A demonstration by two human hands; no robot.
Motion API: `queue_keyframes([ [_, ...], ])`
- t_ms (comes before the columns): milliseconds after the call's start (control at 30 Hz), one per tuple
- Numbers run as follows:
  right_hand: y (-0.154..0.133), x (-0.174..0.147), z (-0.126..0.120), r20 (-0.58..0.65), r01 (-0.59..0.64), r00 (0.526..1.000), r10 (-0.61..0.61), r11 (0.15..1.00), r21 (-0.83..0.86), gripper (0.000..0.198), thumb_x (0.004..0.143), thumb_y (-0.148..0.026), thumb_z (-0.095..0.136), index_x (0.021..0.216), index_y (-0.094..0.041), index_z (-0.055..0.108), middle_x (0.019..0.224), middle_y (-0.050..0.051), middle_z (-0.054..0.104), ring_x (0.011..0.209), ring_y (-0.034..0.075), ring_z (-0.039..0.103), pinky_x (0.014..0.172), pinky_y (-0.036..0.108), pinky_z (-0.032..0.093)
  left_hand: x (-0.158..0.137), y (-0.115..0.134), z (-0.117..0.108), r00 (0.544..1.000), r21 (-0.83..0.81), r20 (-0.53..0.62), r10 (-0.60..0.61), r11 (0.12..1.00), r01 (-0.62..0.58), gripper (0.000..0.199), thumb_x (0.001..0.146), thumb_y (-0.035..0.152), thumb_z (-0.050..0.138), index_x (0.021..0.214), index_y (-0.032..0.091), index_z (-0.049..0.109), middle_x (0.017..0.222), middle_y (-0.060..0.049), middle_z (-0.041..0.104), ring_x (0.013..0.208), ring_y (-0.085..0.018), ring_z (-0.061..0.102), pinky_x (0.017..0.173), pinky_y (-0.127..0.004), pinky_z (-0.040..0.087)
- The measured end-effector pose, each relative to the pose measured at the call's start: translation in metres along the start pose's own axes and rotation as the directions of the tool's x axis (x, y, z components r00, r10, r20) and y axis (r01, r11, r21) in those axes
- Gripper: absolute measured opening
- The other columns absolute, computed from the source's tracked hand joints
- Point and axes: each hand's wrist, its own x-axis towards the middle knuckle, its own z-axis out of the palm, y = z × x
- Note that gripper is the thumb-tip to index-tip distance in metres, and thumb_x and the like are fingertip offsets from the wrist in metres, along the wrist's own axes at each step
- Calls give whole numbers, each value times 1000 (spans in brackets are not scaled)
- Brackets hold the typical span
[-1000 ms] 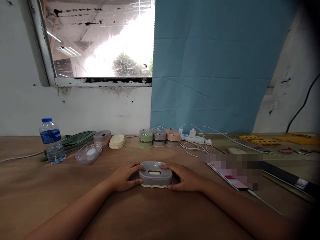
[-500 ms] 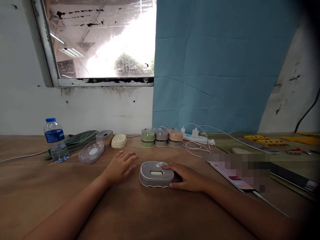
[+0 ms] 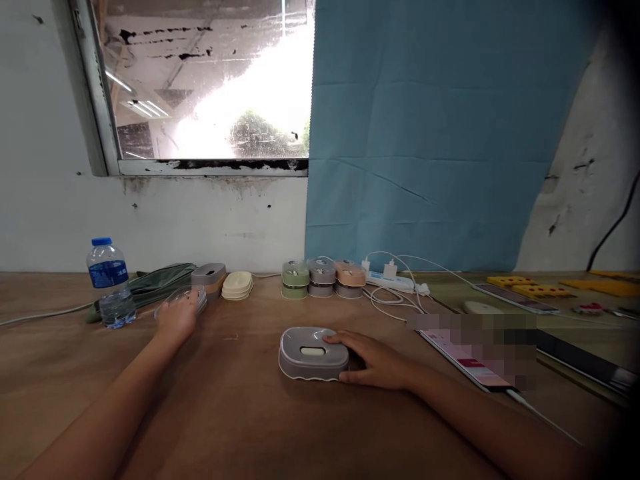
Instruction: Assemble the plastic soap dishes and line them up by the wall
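On the brown tabletop sits a grey oval box (image 3: 314,365) with a glossy lid and a pale slot in its top. My right hand (image 3: 373,359) holds its right end, fingers over the top edge and thumb low at the front corner. Further back on the left, my left hand (image 3: 177,317) is closed over a clear plastic lid (image 3: 201,301). That hand covers most of the lid, and its fingertips are partly hidden. Close behind the lid stands a grey and orange box (image 3: 209,279), with a stack of cream oval pieces (image 3: 237,285) beside it.
A water bottle (image 3: 109,283) and a dark green pouch (image 3: 163,280) stand at the left. Along the back are green (image 3: 295,279), grey (image 3: 321,279) and orange-topped (image 3: 350,279) boxes. A power strip (image 3: 393,282) with white cables and a phone (image 3: 465,360) lie to the right.
My left hand has moved left and back from beside the grey box to the clear plastic lid. My right hand stays on the grey box.
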Motion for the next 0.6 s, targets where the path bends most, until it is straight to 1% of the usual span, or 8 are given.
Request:
queue_keyframes([
  [267,-1,0,-1,-2,15,1000,-15,1000,2,67,72,-54,57,128,-23,40,132,8,41,119,27,39,98,40,33,5,0,-4,994,-46,-111,21,999,-26,29,83,12,26,105,12,45,98,-15,58,90,-28,58,73,-37,39],
  [333,1,0,0,-2,24,1000,-24,1000,5,67,72,-54,57,129,-23,40,132,9,42,119,27,39,98,41,33,7,0,-4,976,-140,-218,24,989,-56,23,83,15,28,98,13,45,96,-14,56,91,-27,57,75,-38,40],
  [400,3,1,0,1,27,1000,-27,1000,6,68,71,-54,57,129,-23,39,132,9,41,120,28,39,98,42,32,7,4,-5,933,-356,-359,4,924,-141,15,84,18,31,92,15,43,93,-12,54,90,-26,56,76,-37,41],
  [433,3,1,1,5,26,1000,-26,1000,4,69,71,-55,57,129,-23,39,132,9,41,120,28,38,99,42,31,7,8,-7,910,-503,-415,-27,840,-204,11,84,21,33,89,17,42,90,-9,52,88,-24,56,76,-36,42],
  [467,4,1,1,10,25,1000,-25,1000,4,70,70,-55,58,129,-24,39,133,9,40,120,28,37,99,42,31,6,14,-11,894,-654,-442,-70,707,-268,9,83,25,36,87,18,40,88,-7,51,84,-21,57,74,-34,43],
  [500,4,1,1,16,25,1000,-25,1000,5,71,69,-56,59,129,-24,39,132,9,40,120,28,37,99,42,31,4,22,-15,892,-789,-436,-119,528,-315,9,83,28,40,85,19,39,86,-4,50,80,-18,58,73,-32,44],
  [533,3,0,2,20,28,999,-28,1000,7,72,68,-57,59,129,-24,40,132,9,41,120,28,38,99,42,31,1,30,-20,902,-887,-402,-160,313,-339,13,81,31,44,84,20,38,84,-1,49,76,-16,59,72,-30,45],
  [600,-1,0,2,23,53,998,-53,998,21,73,66,-58,61,127,-23,42,129,9,44,117,28,40,98,40,31,-7,48,-32,945,-946,-284,-160,-117,-304,21,77,34,54,81,21,38,81,3,48,72,-12,60,73,-28,46],
])
